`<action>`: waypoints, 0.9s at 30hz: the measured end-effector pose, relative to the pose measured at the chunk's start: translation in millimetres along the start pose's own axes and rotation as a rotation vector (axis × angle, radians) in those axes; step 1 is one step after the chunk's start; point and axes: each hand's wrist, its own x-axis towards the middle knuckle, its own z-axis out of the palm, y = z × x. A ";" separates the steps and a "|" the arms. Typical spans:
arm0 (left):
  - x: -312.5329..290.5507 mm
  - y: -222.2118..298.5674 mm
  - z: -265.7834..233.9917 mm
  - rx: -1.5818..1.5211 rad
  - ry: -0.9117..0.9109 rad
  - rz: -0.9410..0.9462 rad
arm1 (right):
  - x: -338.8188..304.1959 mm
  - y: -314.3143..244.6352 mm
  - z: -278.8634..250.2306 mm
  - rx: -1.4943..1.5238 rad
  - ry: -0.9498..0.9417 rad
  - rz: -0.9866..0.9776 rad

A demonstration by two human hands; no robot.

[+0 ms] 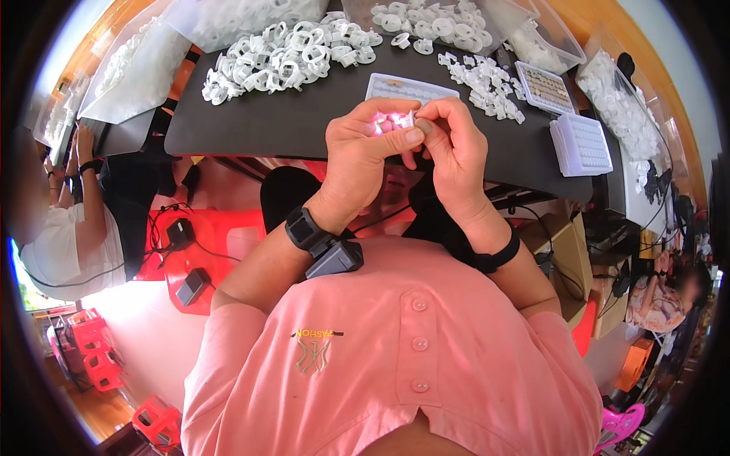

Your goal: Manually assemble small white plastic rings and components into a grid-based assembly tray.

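My left hand [356,148] is closed, its thumb and forefinger pinching a small white plastic piece [408,119]. A bright pinkish-white glow shows between these fingers, and the fingertips cover much of the piece. From the other side my right hand [461,152] is closed too, with thumb and forefinger pressed together at the piece's right end. Both hands are raised over the near edge of the black table [251,125]. Just beyond them lies a shallow white tray [380,85] with a small brownish item in it.
A heap of white plastic rings [293,64] covers the table's far left. Small white parts [487,87] lie right of centre, near a tray of beige pieces [546,86] and stacked white trays [582,144]. Clear bins [137,72] stand around. Another person [76,228] sits left.
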 end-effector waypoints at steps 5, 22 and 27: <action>-0.9 1.5 2.1 0.026 0.035 -0.009 | 1.2 -2.2 1.5 0.011 0.000 0.004; 4.5 6.4 -6.4 0.037 0.021 -0.085 | 6.2 20.2 -106.1 -1.149 0.035 -0.025; 10.8 7.7 -1.5 0.049 0.023 -0.139 | -4.6 24.8 -112.4 -1.259 -0.031 -0.036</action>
